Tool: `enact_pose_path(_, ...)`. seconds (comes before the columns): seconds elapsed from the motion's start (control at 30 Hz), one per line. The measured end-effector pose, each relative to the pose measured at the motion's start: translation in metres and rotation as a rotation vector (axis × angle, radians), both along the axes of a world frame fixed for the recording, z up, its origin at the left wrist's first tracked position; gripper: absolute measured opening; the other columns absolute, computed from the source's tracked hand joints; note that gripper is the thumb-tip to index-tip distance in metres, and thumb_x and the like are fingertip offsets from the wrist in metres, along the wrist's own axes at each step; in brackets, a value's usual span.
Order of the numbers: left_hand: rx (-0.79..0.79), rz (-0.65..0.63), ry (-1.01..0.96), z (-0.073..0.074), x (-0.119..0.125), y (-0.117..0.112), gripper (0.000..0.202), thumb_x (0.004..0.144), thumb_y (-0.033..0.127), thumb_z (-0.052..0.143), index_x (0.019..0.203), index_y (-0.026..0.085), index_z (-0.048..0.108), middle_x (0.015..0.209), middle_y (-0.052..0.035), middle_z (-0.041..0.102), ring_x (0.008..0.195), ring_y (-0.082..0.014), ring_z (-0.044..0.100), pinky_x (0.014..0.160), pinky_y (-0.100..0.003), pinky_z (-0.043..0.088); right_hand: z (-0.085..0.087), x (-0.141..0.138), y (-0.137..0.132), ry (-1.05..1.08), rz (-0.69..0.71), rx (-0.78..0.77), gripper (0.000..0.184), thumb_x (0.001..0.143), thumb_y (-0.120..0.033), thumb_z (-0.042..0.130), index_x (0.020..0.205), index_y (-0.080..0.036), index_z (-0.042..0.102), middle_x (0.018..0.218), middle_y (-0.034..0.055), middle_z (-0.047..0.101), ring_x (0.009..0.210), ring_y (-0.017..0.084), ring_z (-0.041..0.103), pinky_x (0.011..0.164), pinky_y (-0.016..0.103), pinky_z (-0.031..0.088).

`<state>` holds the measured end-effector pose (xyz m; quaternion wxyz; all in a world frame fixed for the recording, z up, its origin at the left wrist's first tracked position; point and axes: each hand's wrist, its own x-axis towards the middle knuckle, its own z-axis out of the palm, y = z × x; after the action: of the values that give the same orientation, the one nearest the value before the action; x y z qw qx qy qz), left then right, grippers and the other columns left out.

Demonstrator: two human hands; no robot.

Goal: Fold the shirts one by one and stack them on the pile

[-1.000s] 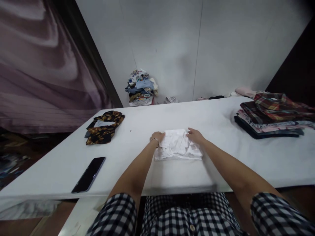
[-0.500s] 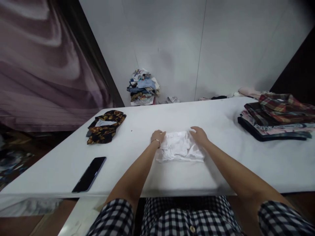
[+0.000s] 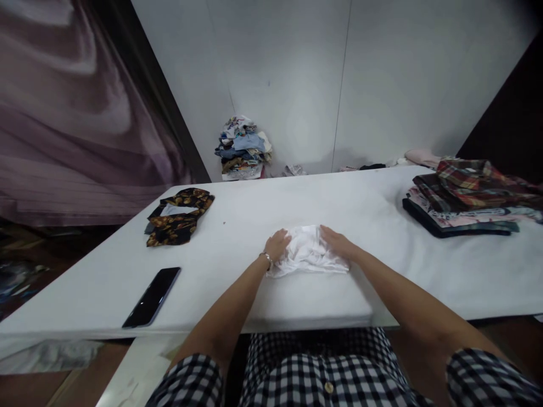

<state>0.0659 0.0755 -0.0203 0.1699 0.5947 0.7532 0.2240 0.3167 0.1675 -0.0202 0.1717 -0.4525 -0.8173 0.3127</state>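
A white folded cloth garment [image 3: 306, 254], crumpled on top, lies on the white-covered table [image 3: 237, 282] in front of me. My left hand [image 3: 278, 244], with a bracelet at the wrist, rests flat on its left side. On its right side lies my right hand [image 3: 337, 243], fingers stretched out over the fabric. Both hands press on the garment from above without gripping it. What kind of garment it is, I cannot make out.
A black phone [image 3: 151, 298] lies at the table's front left. Behind it is a dark floral garment [image 3: 180, 220]. Folded clothes [image 3: 470, 198], with plaid on top, are stacked at the right. Another clothes pile [image 3: 244, 148] stands beyond the far edge, by the wall.
Both hands have moved inward onto the white garment, which is now more bunched and narrower. The view has shifted slightly.
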Motion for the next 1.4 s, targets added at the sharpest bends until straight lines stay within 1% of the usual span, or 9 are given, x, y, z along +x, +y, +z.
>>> enact_pose_path(0.17,0.213,0.228,-0.092,0.013,-0.015,-0.05,0.044,0.091,0.043,0.038,0.12,0.017,0.059,0.133,-0.0109,0.056,0.126,-0.0224,0.047,0.109,-0.038,0.033,0.001,0.048,-0.008,0.275,-0.346,-0.067,0.051,0.085,-0.042,0.052,0.129,-0.016,0.056,0.135,0.0109,0.054,0.124,0.023,0.05,0.106,0.038,0.036)
enact_pose_path(0.33,0.295,0.18,-0.003,0.003,-0.003,-0.098,0.037,0.084,0.041,0.052,0.111,0.017,0.062,0.123,-0.0122,0.062,0.12,-0.0263,0.051,0.106,-0.042,0.037,-0.017,0.068,-0.026,0.16,-0.354,-0.095,0.057,0.081,-0.045,0.056,0.13,-0.015,0.055,0.123,0.013,0.062,0.107,0.025,0.061,0.095,0.039,0.045)
enact_pose_path(0.47,0.31,0.255,-0.076,0.006,0.015,-0.11,0.033,0.082,0.035,0.055,0.111,0.02,0.06,0.123,-0.0118,0.061,0.114,-0.0268,0.055,0.1,-0.043,0.043,-0.009,0.049,-0.01,0.043,-0.343,-0.08,0.058,0.083,-0.045,0.054,0.133,-0.016,0.052,0.12,0.012,0.064,0.103,0.025,0.063,0.092,0.037,0.046)
enact_pose_path(0.63,0.144,0.324,-0.723,0.02,0.055,-0.117,0.031,0.08,0.038,0.058,0.103,0.019,0.059,0.106,-0.0109,0.067,0.085,-0.0216,0.067,0.076,-0.036,0.055,0.005,0.012,0.018,-0.07,-0.218,-0.065,0.067,0.082,-0.049,0.056,0.14,-0.017,0.044,0.128,0.0137,0.058,0.113,0.027,0.058,0.093,0.035,0.045)
enact_pose_path(0.8,-0.099,0.408,-1.362,0.028,0.078,-0.126,0.041,0.079,0.041,0.062,0.11,0.016,0.054,0.12,-0.0166,0.063,0.085,-0.0211,0.069,0.073,-0.033,0.057,0.01,-0.015,0.033,-0.242,-0.129,0.012,0.079,0.077,-0.05,0.061,0.144,-0.017,0.037,0.133,0.0165,0.054,0.117,0.03,0.055,0.092,0.037,0.044)
enact_pose_path(0.93,0.087,0.386,-1.041,0.027,0.06,-0.125,0.042,0.077,0.038,0.064,0.111,0.016,0.056,0.112,-0.0133,0.067,0.084,-0.0202,0.068,0.072,-0.032,0.055,0.011,-0.03,0.042,-0.273,-0.078,0.065,0.061,0.07,-0.028,0.069,0.129,-0.019,0.056,0.124,0.0113,0.062,0.112,0.028,0.058,0.092,0.033,0.045)
enact_pose_path(1.07,0.245,0.355,-0.531,0.026,0.026,-0.094,0.033,0.08,0.034,0.059,0.108,0.017,0.061,0.112,-0.0106,0.066,0.103,-0.0219,0.062,0.09,-0.035,0.049,0.017,-0.039,0.05,-0.216,-0.06,0.075,0.037,0.072,-0.019,0.064,0.109,-0.018,0.069,0.11,0.0089,0.069,0.104,0.026,0.062,0.09,0.031,0.045)
enact_pose_path(1.27,0.099,0.316,-0.161,0.03,-0.004,-0.023,0.048,0.081,0.037,0.059,0.123,0.013,0.056,0.136,-0.0148,0.052,0.125,-0.0257,0.048,0.105,-0.034,0.036,0.039,-0.037,0.054,-0.072,-0.136,0.171,0.053,0.078,-0.022,0.062,0.13,-0.018,0.055,0.134,0.0113,0.054,0.123,0.028,0.048,0.103,0.038,0.036)
enact_pose_path(1.4,-0.057,0.297,-0.121,0.027,-0.007,0.005,0.066,0.08,0.045,0.06,0.135,0.011,0.046,0.144,-0.0172,0.043,0.131,-0.028,0.043,0.106,-0.033,0.034,0.041,-0.016,0.011,0.342,-0.256,0.098,0.03,0.081,-0.025,0.057,0.11,-0.017,0.065,0.118,0.0092,0.064,0.11,0.023,0.057,0.099,0.038,0.041)
